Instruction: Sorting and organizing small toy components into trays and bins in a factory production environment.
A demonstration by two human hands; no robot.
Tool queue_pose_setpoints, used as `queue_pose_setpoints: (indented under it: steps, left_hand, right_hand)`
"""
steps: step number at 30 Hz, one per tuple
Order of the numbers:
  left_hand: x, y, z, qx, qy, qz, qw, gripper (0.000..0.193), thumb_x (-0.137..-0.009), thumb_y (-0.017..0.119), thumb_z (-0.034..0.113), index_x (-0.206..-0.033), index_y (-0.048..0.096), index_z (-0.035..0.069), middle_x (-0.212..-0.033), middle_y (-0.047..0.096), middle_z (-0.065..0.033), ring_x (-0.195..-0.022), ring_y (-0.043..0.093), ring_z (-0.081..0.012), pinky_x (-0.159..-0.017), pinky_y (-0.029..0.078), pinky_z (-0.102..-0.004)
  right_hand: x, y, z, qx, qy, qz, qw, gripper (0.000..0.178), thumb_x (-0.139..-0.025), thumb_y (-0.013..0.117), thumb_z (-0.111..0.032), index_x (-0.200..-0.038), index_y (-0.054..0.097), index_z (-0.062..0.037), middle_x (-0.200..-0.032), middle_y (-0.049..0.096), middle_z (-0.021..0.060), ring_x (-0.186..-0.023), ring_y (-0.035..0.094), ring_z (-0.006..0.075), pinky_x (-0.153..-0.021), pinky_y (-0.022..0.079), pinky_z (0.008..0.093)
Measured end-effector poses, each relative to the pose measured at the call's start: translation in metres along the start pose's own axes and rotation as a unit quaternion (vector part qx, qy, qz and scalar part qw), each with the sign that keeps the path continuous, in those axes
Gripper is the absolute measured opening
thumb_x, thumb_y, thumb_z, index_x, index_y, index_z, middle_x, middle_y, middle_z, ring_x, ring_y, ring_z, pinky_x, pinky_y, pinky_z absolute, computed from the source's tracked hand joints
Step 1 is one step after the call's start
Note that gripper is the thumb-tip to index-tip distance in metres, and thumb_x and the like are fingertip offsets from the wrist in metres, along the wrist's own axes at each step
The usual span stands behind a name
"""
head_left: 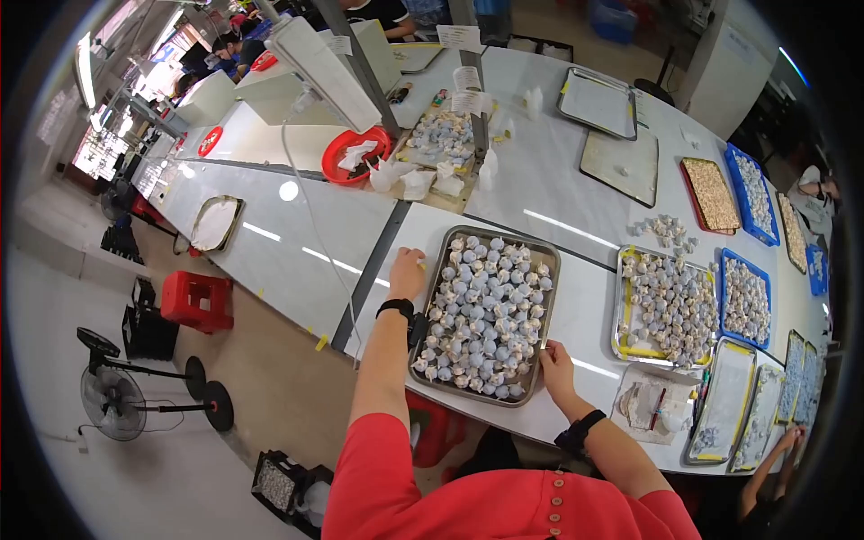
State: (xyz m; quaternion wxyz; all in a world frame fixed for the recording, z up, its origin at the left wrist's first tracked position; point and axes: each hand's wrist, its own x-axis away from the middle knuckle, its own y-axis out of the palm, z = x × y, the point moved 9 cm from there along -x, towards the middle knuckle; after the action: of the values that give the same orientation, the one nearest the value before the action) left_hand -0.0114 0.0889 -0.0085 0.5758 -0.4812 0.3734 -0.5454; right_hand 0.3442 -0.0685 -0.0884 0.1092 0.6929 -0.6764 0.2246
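Note:
A metal tray [551, 297] lies on the white table in front of me, filled with many small round pale blue and cream pieces [490, 315]. Their exact kind is too small to make out. At the tray's lower right corner, my right hand [557, 365] is closed on the rim with thumb and fingers. My left hand [408, 274] is over the table just outside the tray's left side, with a small gap to the rim. Its fingers are curled in, and whatever they may hold is hidden. Both wrists wear black bands.
To the right stand another filled tray [616, 328], blue crates [770, 315] and a box with a pen-like tool [621, 409]. A red basin [327, 153] and crumpled tissues are beyond. A cable [310, 216] hangs at left. Another person's hands [790, 439] are at far right.

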Motion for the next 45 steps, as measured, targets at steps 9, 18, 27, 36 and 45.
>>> queue_pose_setpoints:
  steps: [9, 18, 27, 36, 45]
  left_hand:
    - [0.038, -0.021, 0.037, 0.156, 0.012, 0.219, 0.963, 0.039, -0.076, 0.059, 0.015, -0.112, 0.051, 0.005, -0.083, 0.057, -0.0103, -0.070, 0.056, -0.0237, -0.065, 0.044, -0.0320]
    - [0.084, 0.097, -0.005, 0.579, -0.278, -0.118, 0.757, 0.023, -0.084, 0.047, 0.016, -0.091, 0.055, -0.004, -0.082, 0.058, -0.0078, -0.073, 0.056, -0.0176, -0.066, 0.047, -0.0307]
    - [0.136, 0.034, 0.176, 0.709, -0.135, -0.297, 0.625, 0.048, -0.091, 0.035, 0.036, -0.123, 0.038, 0.001, -0.121, 0.047, -0.0112, -0.109, 0.047, -0.0243, -0.094, 0.038, -0.0381]
    - [0.234, 0.083, 0.379, 0.724, -0.114, -0.481, 0.481, 0.063, -0.088, 0.029, 0.051, -0.132, 0.026, 0.007, -0.132, 0.034, -0.0111, -0.119, 0.036, -0.0298, -0.098, 0.031, -0.0447]
    - [0.351, 0.157, 0.551, 0.731, -0.114, -0.522, 0.424, 0.061, -0.087, 0.033, 0.050, -0.130, 0.030, 0.007, -0.130, 0.037, -0.0117, -0.116, 0.039, -0.0302, -0.097, 0.032, -0.0457]
  right_hand:
    - [-0.007, 0.005, 0.009, -0.115, 0.058, 0.003, 0.992, 0.024, -0.081, 0.051, -0.010, -0.102, 0.053, 0.0027, -0.080, 0.059, 0.0061, -0.071, 0.053, 0.0098, -0.064, 0.043, 0.0224]
    - [-0.011, -0.025, 0.018, -0.243, 0.129, 0.185, 0.943, 0.032, -0.085, 0.046, -0.026, -0.092, 0.057, 0.0034, -0.082, 0.060, 0.0115, -0.075, 0.052, 0.0171, -0.069, 0.041, 0.0295]
    - [0.026, -0.149, -0.031, -0.192, 0.098, 0.205, 0.955, 0.027, -0.083, 0.049, -0.024, -0.084, 0.057, 0.0016, -0.067, 0.057, 0.0097, -0.063, 0.050, 0.0167, -0.059, 0.041, 0.0313]
    - [0.122, -0.322, 0.013, -0.312, 0.083, 0.260, 0.910, 0.020, -0.083, 0.052, -0.019, -0.085, 0.059, -0.0012, -0.073, 0.056, 0.0003, -0.064, 0.047, 0.0085, -0.059, 0.039, 0.0244]
    - [0.259, -0.571, 0.166, -0.405, 0.032, 0.354, 0.842, 0.019, -0.080, 0.057, -0.018, -0.096, 0.059, -0.0069, -0.068, 0.049, -0.0049, -0.060, 0.046, 0.0053, -0.055, 0.040, 0.0209]
